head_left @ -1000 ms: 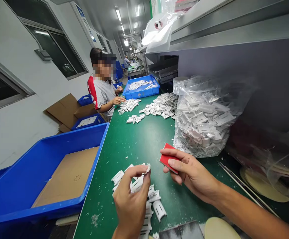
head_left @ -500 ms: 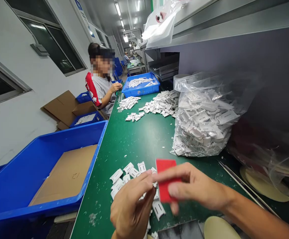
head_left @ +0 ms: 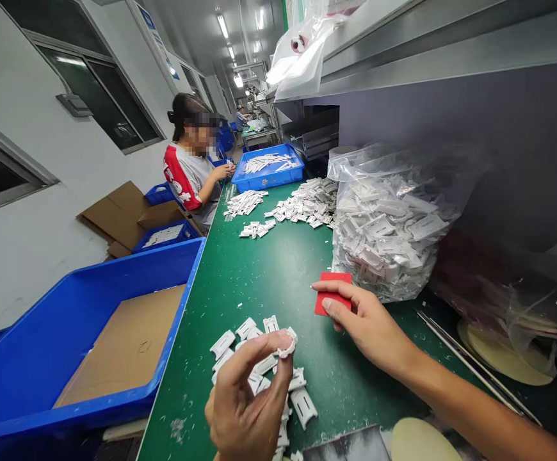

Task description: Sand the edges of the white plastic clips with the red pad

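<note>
My left hand pinches a small white plastic part between thumb and fingertips, above a loose group of white slotted parts on the green table. Farther right, my right hand grips a flat red block between thumb and fingers, clear of the left hand. A large transparent bag full of white parts stands just behind the right hand.
Blue bins stand left of the table. A blue tray and heaps of white parts lie farther back, near a seated person. Tan discs and thin rods are at the right.
My right hand has moved away from my left, forward, carrying the red block. The white part in my left fingertips is now exposed.
</note>
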`<state>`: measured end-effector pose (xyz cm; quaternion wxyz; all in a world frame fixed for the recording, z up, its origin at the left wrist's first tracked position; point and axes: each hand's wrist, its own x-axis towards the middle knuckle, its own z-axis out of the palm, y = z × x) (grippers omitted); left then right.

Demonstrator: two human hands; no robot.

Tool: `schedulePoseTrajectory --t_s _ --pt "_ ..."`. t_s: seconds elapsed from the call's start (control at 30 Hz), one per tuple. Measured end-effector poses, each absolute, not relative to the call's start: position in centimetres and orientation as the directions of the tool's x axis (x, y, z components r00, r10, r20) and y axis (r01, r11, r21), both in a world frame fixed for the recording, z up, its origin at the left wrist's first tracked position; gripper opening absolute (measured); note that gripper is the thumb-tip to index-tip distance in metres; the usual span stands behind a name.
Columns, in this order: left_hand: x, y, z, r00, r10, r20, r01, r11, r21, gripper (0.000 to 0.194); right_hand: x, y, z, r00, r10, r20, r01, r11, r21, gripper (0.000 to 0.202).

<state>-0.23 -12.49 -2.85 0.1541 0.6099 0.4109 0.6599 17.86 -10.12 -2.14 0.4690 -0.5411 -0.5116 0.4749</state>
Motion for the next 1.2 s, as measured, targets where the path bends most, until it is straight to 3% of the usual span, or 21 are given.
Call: schedulePoseTrajectory --t_s 0.13,0.3,0.43,0.57,0.83,0.93,1.03,1.1,1.17,1.2 --pt "-0.4 -12.0 -2.5 -0.203 0.842 0.5 0.241 -0.451 0.859 0.037 17.5 -10.4 -2.3 -0.143 0.987 -0.066 0.078 -0.055 -0.995 0.04" --pt "-1.0 -11.5 -2.5 -0.216 0.937 0.275 0.179 -0.239 0.954 0.033 17.2 -11.0 -2.0 -0.151 0.988 -0.031 0.126 -0.012 -0.992 0.034" --pt "-1.6 -11.0 -2.6 -0.042 0.997 0.067 -0.006 -0.068 0.998 0.025 16.9 -11.5 -1.6 -0.206 0.977 0.056 0.193 0.097 -0.976 0.03" --pt "-1.6 -10.8 -2.5 0.077 0.994 0.075 -0.068 -0.07 0.995 0.015 16.8 -11.8 -1.6 -0.159 0.977 0.143 0.235 0.179 -0.955 0.023" --pt "-1.2 -10.9 -2.8 0.052 0.992 0.119 0.054 -0.122 0.991 0.019 16.9 -12.2 -1.4 -0.164 0.938 0.305 0.237 0.338 -0.911 0.015" --pt "-1.2 -10.8 -2.8 0.052 0.988 0.145 0.062 -0.149 0.987 0.015 17.1 -12.0 -1.4 -0.044 0.965 0.258 0.197 0.262 -0.945 0.02" --pt "-1.2 -10.8 -2.8 0.034 0.989 0.141 0.075 -0.143 0.987 0.014 17.4 -12.0 -1.2 -0.002 0.994 0.112 -0.051 0.112 -0.992 0.025" --pt "-1.3 -10.9 -2.8 0.051 0.988 0.144 0.071 -0.148 0.987 0.014 17.6 -12.0 -1.1 -0.246 0.969 0.005 -0.26 -0.061 -0.964 0.03" --pt "-1.4 -11.0 -2.9 0.076 0.986 0.151 0.063 -0.156 0.986 0.014 17.7 -11.7 -1.2 -0.494 0.868 -0.047 -0.312 -0.228 -0.922 0.038" --pt "-1.4 -11.0 -2.9 0.087 0.984 0.153 0.061 -0.158 0.986 0.014 17.8 -11.4 -1.3 -0.506 0.86 -0.073 -0.297 -0.253 -0.921 0.041"
